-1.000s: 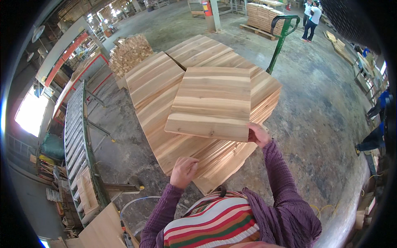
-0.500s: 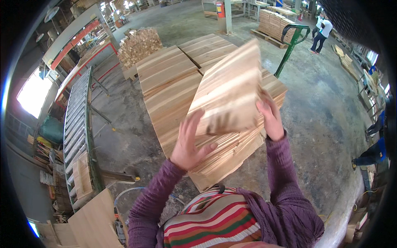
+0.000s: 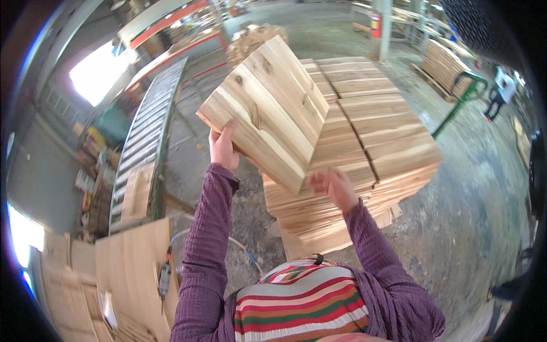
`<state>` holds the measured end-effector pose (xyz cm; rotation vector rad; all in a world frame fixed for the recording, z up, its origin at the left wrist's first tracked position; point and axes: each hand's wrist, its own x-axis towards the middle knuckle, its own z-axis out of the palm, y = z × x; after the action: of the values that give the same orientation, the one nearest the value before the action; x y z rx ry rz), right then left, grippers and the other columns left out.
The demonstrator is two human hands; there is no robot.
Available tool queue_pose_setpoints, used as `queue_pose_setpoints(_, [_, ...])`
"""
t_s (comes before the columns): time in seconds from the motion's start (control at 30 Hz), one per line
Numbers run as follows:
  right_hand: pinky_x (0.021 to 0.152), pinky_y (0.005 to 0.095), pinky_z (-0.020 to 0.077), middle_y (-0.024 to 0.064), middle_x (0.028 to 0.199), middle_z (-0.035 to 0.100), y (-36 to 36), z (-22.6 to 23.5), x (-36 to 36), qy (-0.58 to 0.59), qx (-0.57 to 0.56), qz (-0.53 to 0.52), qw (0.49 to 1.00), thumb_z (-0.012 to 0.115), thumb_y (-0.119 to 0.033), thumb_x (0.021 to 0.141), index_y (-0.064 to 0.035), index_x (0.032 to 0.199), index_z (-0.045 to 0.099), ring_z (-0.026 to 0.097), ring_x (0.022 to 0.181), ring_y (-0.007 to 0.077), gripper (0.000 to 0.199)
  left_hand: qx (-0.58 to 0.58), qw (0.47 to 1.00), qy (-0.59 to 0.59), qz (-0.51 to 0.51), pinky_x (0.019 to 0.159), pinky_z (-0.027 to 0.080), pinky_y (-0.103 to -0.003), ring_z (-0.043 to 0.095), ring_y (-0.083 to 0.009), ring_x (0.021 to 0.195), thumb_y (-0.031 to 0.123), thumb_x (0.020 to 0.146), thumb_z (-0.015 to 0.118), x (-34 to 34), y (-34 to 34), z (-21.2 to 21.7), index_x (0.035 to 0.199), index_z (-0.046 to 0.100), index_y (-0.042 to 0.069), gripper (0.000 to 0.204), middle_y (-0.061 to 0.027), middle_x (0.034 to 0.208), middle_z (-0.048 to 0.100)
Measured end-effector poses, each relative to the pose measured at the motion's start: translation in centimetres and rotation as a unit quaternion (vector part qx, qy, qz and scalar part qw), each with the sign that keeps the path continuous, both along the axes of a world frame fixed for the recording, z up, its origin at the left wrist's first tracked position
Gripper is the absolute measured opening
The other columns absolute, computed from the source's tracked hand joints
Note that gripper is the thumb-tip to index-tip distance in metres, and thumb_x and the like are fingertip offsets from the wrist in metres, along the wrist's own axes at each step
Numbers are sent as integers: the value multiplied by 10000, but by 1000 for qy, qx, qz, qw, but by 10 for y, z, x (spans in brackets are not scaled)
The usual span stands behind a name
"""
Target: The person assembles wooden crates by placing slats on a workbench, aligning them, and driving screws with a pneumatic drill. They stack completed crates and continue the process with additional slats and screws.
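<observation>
Head view: I see the left hand gripping the near-left edge of a bundle of wood boards, raised and tilted. Right hand grasps its lower corner from beneath. Below and right of both hands, a stacked board pile. Roller conveyor left of the left hand.

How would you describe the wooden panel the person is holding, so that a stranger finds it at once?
Find the big stack of boards on the concrete floor. Before it, the left hand and right hand hold one glued plank panel, the only one raised and tilted.
</observation>
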<state>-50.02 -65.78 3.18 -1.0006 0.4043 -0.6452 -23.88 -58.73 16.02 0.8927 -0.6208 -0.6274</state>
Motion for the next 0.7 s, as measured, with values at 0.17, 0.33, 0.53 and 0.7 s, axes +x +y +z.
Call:
queue_pose_setpoints(0.17, [833, 406, 472, 115, 1214, 544, 94, -52, 13, 1, 237, 345, 908, 442, -483, 901, -113, 1208, 472, 549, 1077, 298, 482, -19, 979, 168, 111, 816, 472, -399, 555, -233, 991, 79, 807, 574, 37, 93, -57, 1132, 483, 74, 338, -56, 1064, 558])
queue_pose_setpoints(0.33, [889, 423, 439, 97, 1292, 487, 127, -68, 51, -122, 329, 244, 904, 481, -500, 873, -118, 1271, 435, 491, 1149, 281, 554, -28, 949, 272, 155, 827, 472, -409, 553, -236, 992, 133, 806, 581, 34, 199, -106, 1140, 471, 85, 356, -56, 1080, 549])
queue_pose_setpoints(0.53, [940, 456, 394, 74, 1246, 504, 177, -80, 87, -14, 226, 282, 932, 560, -260, 806, -115, 1274, 437, 478, 1152, 257, 506, -84, 917, 295, 254, 850, 469, -387, 562, -214, 983, 167, 814, 588, 11, 327, -124, 1117, 489, 65, 336, -59, 1049, 572])
queue_pose_setpoints(0.7, [939, 391, 399, 100, 1200, 523, 252, -49, 162, 10, 202, 364, 909, 545, -131, 734, -52, 1256, 433, 500, 1117, 244, 540, -131, 888, 316, 308, 921, 420, -369, 528, -205, 1066, 232, 835, 574, -2, 460, -163, 1168, 482, 56, 387, -62, 1134, 558])
